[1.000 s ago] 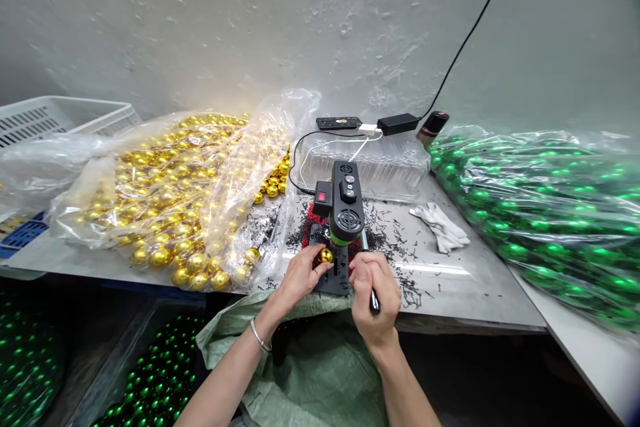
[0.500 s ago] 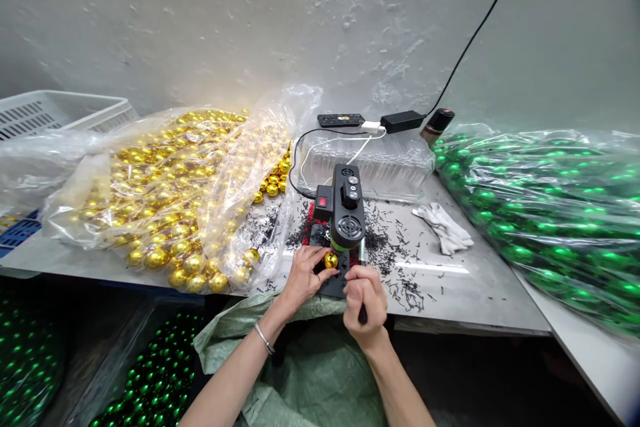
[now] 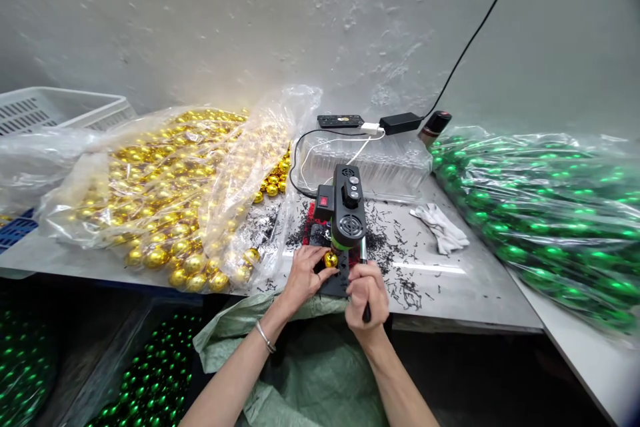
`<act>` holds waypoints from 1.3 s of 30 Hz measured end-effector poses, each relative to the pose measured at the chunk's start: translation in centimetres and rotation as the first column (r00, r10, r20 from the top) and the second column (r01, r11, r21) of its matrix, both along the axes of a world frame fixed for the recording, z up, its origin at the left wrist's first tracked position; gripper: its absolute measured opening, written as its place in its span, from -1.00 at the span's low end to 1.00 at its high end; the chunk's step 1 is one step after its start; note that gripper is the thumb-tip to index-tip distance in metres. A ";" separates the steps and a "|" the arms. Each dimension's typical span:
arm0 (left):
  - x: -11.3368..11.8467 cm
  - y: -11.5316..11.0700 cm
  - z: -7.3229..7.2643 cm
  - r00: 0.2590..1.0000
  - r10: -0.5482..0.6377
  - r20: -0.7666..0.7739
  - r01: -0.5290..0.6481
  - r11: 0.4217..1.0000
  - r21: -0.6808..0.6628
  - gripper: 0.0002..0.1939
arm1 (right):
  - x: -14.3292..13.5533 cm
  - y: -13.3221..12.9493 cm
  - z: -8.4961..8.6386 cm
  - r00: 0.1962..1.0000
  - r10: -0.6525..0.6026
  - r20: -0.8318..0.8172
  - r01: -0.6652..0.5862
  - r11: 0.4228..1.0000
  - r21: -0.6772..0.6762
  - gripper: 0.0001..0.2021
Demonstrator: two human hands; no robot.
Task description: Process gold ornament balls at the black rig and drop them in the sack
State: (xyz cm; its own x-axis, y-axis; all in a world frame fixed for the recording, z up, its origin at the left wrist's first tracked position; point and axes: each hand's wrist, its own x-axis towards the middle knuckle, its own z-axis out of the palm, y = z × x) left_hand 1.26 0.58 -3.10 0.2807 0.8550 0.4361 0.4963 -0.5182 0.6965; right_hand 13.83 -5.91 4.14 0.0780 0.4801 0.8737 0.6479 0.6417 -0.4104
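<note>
Between the thumb and fingers of my left hand (image 3: 306,275) is a shiny gold ball (image 3: 330,259), held under the head of a small black bench machine (image 3: 349,210). The machine has a red switch and round vents. My right hand (image 3: 367,293) is closed around a lever handle (image 3: 367,312) at the machine's right side; its black end pokes out below my fist. Beneath the ball lies the machine's dark base plate (image 3: 333,285). The machine's head hides the top edge of the ball.
Plastic-bagged gold balls (image 3: 170,180) lie left, bagged green balls (image 3: 550,213) right. Black shavings (image 3: 390,247) litter the metal table (image 3: 470,300). A white glove (image 3: 440,228), clear plastic packs (image 3: 380,167) and cables sit behind. A green sack (image 3: 320,373) hangs at the front edge.
My right hand and the lever have shifted very slightly, with more of the lever's metal rod showing. My left hand still holds the gold ball in the same place.
</note>
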 end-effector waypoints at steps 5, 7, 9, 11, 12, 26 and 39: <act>-0.6 -1.7 0.7 1.000 -0.006 0.014 0.006 0.999 -0.041 -0.64 | -0.3 -0.7 5.8 0.996 0.001 -0.091 -0.017 0.984 -0.178 -0.74; -1.5 -3.5 0.9 0.999 -0.036 0.000 0.036 0.999 -0.030 -0.56 | -0.3 -0.8 6.7 0.995 0.000 -0.097 -0.018 0.982 -0.189 -0.73; -2.6 -4.8 1.3 0.997 -0.073 -0.023 0.073 0.997 -0.009 -0.43 | -0.3 -0.8 6.5 0.996 0.002 -0.089 -0.018 0.983 -0.183 -0.74; -4.0 -4.6 2.0 0.998 -0.042 -0.037 0.042 0.999 0.006 -0.43 | -0.3 -0.8 5.8 0.997 0.010 -0.076 -0.023 0.985 -0.172 -0.74; -4.6 -3.6 2.5 0.999 0.017 -0.041 -0.017 1.000 0.009 -0.49 | -0.3 -0.8 5.5 0.997 0.015 -0.072 -0.027 0.986 -0.166 -0.74; -9.9 13.8 6.8 0.839 0.344 -0.423 -0.479 0.836 -0.270 -0.83 | -0.4 -0.6 4.7 0.997 0.022 -0.077 -0.031 0.992 -0.124 -0.74; -3.6 0.9 3.7 0.730 0.254 0.635 0.346 0.664 -0.663 -0.50 | -0.4 -0.7 5.4 0.995 -0.008 -0.100 -0.008 0.987 -0.162 -0.74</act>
